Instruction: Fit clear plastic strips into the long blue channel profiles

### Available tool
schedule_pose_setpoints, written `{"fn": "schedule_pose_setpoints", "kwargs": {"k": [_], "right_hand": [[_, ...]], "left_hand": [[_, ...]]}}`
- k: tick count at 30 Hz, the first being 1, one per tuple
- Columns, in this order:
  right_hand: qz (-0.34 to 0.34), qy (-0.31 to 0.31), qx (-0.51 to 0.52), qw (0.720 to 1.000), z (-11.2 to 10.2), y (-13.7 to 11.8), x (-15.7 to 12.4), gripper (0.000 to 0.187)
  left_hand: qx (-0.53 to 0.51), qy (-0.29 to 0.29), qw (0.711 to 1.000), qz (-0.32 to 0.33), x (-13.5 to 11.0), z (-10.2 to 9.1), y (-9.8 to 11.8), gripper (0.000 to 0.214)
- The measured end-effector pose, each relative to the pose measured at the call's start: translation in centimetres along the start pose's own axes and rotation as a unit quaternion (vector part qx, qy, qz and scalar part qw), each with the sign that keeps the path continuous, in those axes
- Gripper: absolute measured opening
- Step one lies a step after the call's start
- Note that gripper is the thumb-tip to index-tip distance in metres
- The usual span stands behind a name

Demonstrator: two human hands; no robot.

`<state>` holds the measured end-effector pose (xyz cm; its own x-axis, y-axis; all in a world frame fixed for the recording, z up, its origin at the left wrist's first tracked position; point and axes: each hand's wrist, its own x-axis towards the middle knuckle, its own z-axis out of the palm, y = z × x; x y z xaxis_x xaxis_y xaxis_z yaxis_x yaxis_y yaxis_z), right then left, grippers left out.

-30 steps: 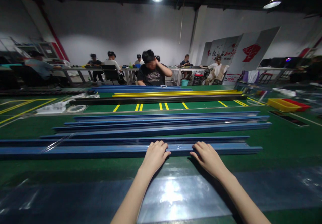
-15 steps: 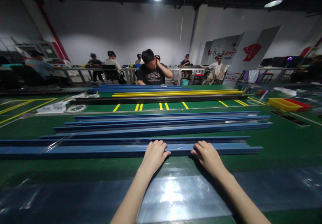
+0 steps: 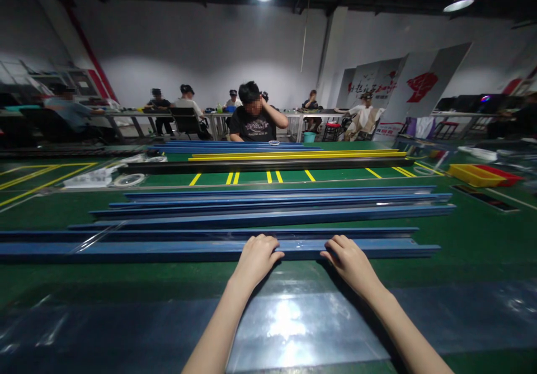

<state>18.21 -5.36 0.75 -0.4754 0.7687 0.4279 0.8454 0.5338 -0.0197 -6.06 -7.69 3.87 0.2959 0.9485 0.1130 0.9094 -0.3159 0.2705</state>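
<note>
A long blue U-shaped channel [image 3: 168,249] lies crosswise on the green table, its right end stepped and its left end running out of view. My left hand [image 3: 257,257] is closed over the near wall of this channel, thumb at the front and fingers reaching inside. To the right, my right hand [image 3: 349,261] grips the same wall in the same way. The fingertips of both hands are partly hidden. A short bare stretch of channel shows between the thumbs. Nearer to me, under my forearms, a glossy clear plastic sheet [image 3: 289,329] spreads across the table.
Several more blue channels [image 3: 268,216] lie just beyond. Farther back are a black strip [image 3: 268,165], yellow strips [image 3: 293,155] and a bundled white item [image 3: 90,178]. At right sit a yellow tray [image 3: 476,177] and a red tray [image 3: 509,178]. A person [image 3: 255,122] sits opposite.
Almost nothing differs; both hands stay on the channel. The whole view has shifted very slightly.
</note>
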Motion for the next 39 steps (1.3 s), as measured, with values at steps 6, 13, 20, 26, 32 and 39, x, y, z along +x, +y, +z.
{"fn": "schedule_pose_setpoints", "kwargs": {"k": [6,13,20,26,32,39], "right_hand": [[-0.008,0.008,-0.003,1.0,-0.1,-0.19,0.07,0.024],[-0.011,0.007,-0.01,1.0,-0.1,-0.2,0.14,0.024],[-0.014,0.008,-0.014,1.0,-0.2,-0.25,0.12,0.024],[-0.017,-0.003,-0.009,1.0,-0.01,0.01,0.11,0.024],[-0.018,0.002,-0.003,1.0,0.33,0.36,0.04,0.026],[-0.018,-0.001,0.001,1.0,0.24,0.37,0.14,0.028]], "left_hand": [[0.008,-0.013,1.0,-0.007,-0.1,-0.26,0.15,0.021],[0.01,-0.015,1.0,-0.009,-0.1,-0.36,0.3,0.023],[0.003,-0.015,1.0,-0.011,-0.11,-0.45,0.37,0.023],[0.006,-0.016,1.0,-0.013,-0.06,-0.35,0.33,0.022],[0.009,-0.012,1.0,-0.009,-0.02,-0.17,0.26,0.024],[0.016,0.0,1.0,-0.001,-0.03,0.14,0.11,0.025]]}}
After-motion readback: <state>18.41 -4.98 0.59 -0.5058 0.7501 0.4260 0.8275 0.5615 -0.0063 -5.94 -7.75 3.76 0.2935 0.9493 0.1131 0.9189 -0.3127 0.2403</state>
